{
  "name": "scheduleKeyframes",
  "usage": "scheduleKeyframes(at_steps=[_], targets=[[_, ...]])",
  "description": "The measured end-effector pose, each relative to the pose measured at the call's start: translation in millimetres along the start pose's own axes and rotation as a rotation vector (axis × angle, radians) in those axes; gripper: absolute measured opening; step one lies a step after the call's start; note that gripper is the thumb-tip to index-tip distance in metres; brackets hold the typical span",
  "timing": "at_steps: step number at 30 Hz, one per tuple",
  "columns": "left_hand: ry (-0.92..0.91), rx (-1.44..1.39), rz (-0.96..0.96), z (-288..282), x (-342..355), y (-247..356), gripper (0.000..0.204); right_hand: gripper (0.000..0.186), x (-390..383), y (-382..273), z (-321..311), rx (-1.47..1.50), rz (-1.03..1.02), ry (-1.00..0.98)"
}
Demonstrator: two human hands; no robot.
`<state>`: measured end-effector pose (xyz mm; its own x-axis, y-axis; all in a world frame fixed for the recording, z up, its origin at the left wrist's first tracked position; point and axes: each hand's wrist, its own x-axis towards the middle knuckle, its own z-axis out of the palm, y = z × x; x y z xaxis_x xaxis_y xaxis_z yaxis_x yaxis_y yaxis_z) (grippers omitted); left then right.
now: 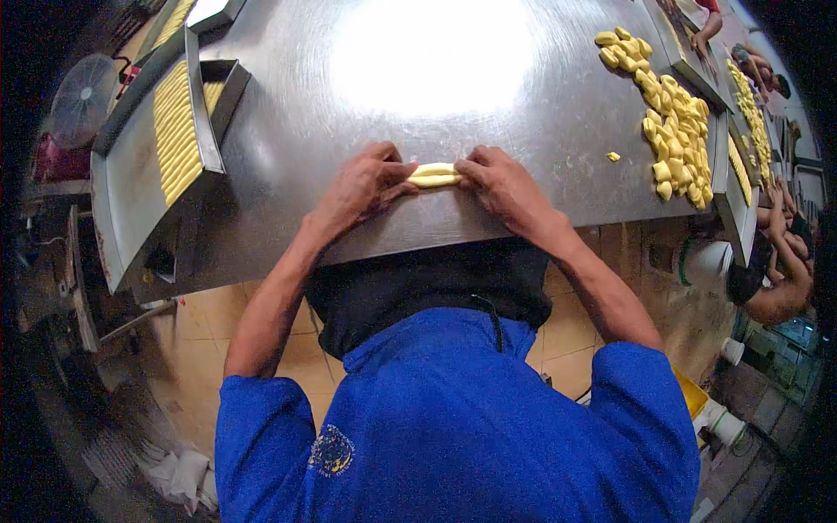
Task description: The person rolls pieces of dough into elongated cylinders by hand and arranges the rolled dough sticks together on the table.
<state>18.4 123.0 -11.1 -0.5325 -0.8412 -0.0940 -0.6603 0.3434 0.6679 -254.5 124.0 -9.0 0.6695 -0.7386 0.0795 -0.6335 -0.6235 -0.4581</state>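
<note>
Near the front edge of the metal table (pixel 349 235), a short strip of yellow dough (pixel 434 175) lies crosswise with a lengthwise crease along it. My left hand (pixel 370 181) has its fingers closed on the strip's left end. At the right end, my right hand (pixel 501 185) pinches the dough between thumb and fingers. Both forearms reach in from below. To the right is a heap of yellow dough pieces (pixel 676 131), with one small scrap (pixel 613 157) lying apart from it. The fingertips partly cover the strip's two ends.
At left, a metal tray (pixel 131 196) holds a row of thin dough sticks (pixel 177 135). Other trays overlap behind it. A fan (pixel 85 94) stands beyond the table's left side. Several people work along the right, one hand (pixel 700 44) reaching over a tray. A white bucket (pixel 704 264) stands below the right edge.
</note>
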Motion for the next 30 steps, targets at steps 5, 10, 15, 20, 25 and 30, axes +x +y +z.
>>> scheduleKeyframes(at_steps=[5,10,15,20,25,30], targets=[[0.158,0.211,0.133,6.2,4.2,11.9,0.057,0.047,-7.5,-10.4,11.7,0.002,0.025,0.341],[0.134,0.176,0.229,10.3,3.6,7.9,0.057,0.035,-53.3,24.3,-8.5,0.255,0.625,0.582],[0.220,-0.150,-0.085,-16.4,-6.0,21.3,0.059,0.031,-188.8,156.8,-50.1,-0.075,0.979,1.023],[0.211,-0.249,-0.095,-18.8,2.9,34.9,0.046,0.035,-185.1,201.5,-89.8,-0.284,1.219,1.050],[0.095,-0.425,-0.108,-13.9,10.5,59.1,0.035,0.034,-141.6,198.9,-82.0,-0.252,1.192,0.896],[0.115,-0.826,-0.213,0.0,32.3,77.5,0.045,0.030,-53.9,59.5,-43.7,0.757,0.667,0.664]])
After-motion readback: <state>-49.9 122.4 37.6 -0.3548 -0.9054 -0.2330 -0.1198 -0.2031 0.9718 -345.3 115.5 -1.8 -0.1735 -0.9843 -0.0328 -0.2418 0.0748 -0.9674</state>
